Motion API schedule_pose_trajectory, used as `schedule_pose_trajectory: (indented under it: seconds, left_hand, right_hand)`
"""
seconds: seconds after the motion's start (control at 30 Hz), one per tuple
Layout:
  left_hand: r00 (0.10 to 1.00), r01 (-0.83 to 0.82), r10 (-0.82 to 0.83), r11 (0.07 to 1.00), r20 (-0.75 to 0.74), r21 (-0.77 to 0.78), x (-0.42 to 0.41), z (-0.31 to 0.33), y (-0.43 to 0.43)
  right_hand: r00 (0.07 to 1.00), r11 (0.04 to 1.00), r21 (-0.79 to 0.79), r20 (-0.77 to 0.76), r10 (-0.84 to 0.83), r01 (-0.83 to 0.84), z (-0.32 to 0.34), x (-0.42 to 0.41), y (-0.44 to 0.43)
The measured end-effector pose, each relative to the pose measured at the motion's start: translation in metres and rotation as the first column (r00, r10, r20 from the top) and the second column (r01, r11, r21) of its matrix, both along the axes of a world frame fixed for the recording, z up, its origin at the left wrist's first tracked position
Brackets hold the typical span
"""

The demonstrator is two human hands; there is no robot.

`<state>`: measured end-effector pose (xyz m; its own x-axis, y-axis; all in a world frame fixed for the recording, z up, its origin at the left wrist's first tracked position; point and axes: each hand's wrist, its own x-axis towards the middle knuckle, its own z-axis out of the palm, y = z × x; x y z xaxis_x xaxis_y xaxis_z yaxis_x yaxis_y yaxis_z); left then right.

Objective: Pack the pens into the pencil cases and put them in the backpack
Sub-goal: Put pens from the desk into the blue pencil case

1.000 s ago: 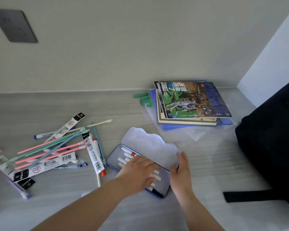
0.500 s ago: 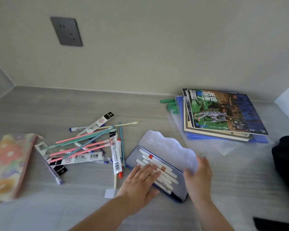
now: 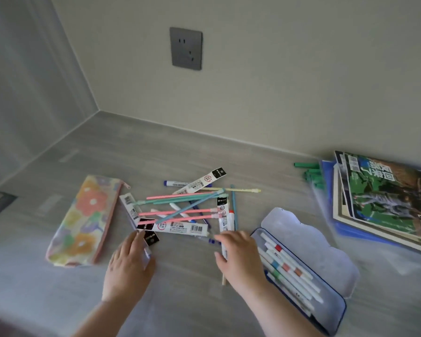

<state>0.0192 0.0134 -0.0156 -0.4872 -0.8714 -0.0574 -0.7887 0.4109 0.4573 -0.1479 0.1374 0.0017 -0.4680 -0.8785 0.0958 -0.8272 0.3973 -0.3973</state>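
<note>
Two hands bracket the near edge of a heap of loose pens (image 3: 187, 207) on a grey desk (image 3: 156, 152), partway through packing stationery for a backpack that is out of shot. The left hand (image 3: 128, 263) lies on the near end of a clear refill packet (image 3: 145, 242) with a black label. The packet crosses between thumb and fingers, and it cannot be told whether it is pinched or merely pressed. The right hand (image 3: 240, 256) rests with fingers spread and lightly bent over the ends of another packet and a thin stick-like pen, covering them rather than clasping them, with nothing seen clamped. The placing reads as a scoop: one hand at each flank of the tangle, likely to rake the crossed pens together rather than lift them singly. The heap lies just beyond both sets of fingertips, between the hands and the wall, its nearest pieces touching them. Just beside the right hand a blue tin pencil case (image 3: 306, 242) lies with its lid thrown back and white marker pens (image 3: 289, 271) lined up inside — seemingly taking up much of its width. That would leave the floral pencil case (image 3: 83, 220), lying flat to the left of the heap, as the likely home for the rest. Magazines (image 3: 387, 198) sit stacked at far right.
</note>
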Motion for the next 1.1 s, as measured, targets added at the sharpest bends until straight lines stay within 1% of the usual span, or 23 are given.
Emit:
schedule_pose_trajectory:
  seconds: [0.03,0.1,0.23,0.3,0.37,0.4,0.43,0.47,0.53,0.63,0.73,0.83,0.97,1.1]
  left_hand:
    - [0.998,0.042,-0.042,0.999,0.045,0.002,0.001,-0.003,0.000]
    - [0.992,0.108,-0.107,0.994,0.062,-0.022,0.004,-0.009,0.002]
    - [0.991,0.109,-0.107,0.994,0.083,-0.026,0.009,-0.011,-0.002]
    - [0.985,0.143,-0.138,0.989,0.108,-0.043,0.012,-0.009,-0.004]
    - [0.982,0.144,-0.138,0.989,0.125,-0.037,0.016,-0.006,-0.006]
    - [0.985,0.132,-0.127,0.990,0.117,-0.041,0.019,-0.006,-0.006]
    - [0.987,0.119,-0.113,0.992,0.113,-0.051,0.021,-0.006,-0.006]
    - [0.989,0.104,-0.098,0.993,0.107,-0.057,0.022,-0.006,-0.005]
    - [0.991,0.101,-0.096,0.994,0.094,-0.048,0.023,-0.005,-0.004]
    - [0.991,0.107,-0.104,0.994,0.083,-0.031,0.021,-0.005,-0.004]
    - [0.993,0.093,-0.090,0.995,0.082,-0.034,0.021,-0.006,-0.005]
    - [0.993,0.091,-0.088,0.995,0.075,-0.039,0.021,-0.005,-0.005]
    - [0.994,0.091,-0.087,0.994,0.070,-0.066,0.021,-0.004,-0.006]
    - [0.991,0.086,-0.082,0.996,0.101,-0.036,0.022,-0.003,-0.007]
  right_hand:
    - [0.999,0.998,0.051,0.012,0.031,-0.032,-0.004,0.001,-0.004]
    - [0.998,0.992,0.106,0.011,0.066,-0.067,-0.007,0.004,-0.013]
    - [0.991,0.981,0.142,0.000,0.134,-0.132,-0.014,0.012,-0.030]
    - [0.988,0.982,0.116,-0.020,0.155,-0.151,-0.014,0.016,-0.036]
    - [0.990,0.992,0.021,-0.061,0.129,-0.128,-0.011,0.019,-0.044]
    - [0.993,0.993,-0.043,-0.056,0.107,-0.110,-0.013,0.018,-0.048]
    - [0.994,0.992,-0.073,-0.028,0.101,-0.103,-0.012,0.017,-0.052]
    - [0.996,0.993,-0.068,0.014,0.093,-0.092,-0.009,0.015,-0.057]
    - [0.995,0.999,0.013,0.085,0.051,-0.053,-0.008,0.013,-0.068]
    - [0.998,0.983,0.181,0.064,0.015,-0.026,-0.013,0.008,-0.083]
    - [0.999,0.964,0.265,0.044,-0.013,0.001,-0.013,0.009,-0.096]
    - [0.998,0.946,0.325,0.053,-0.017,-0.001,-0.014,0.008,-0.107]
    - [0.987,0.918,0.396,0.145,-0.067,0.004,-0.014,0.009,-0.115]
    - [0.988,0.917,0.396,0.153,-0.017,-0.045,-0.012,0.009,-0.114]
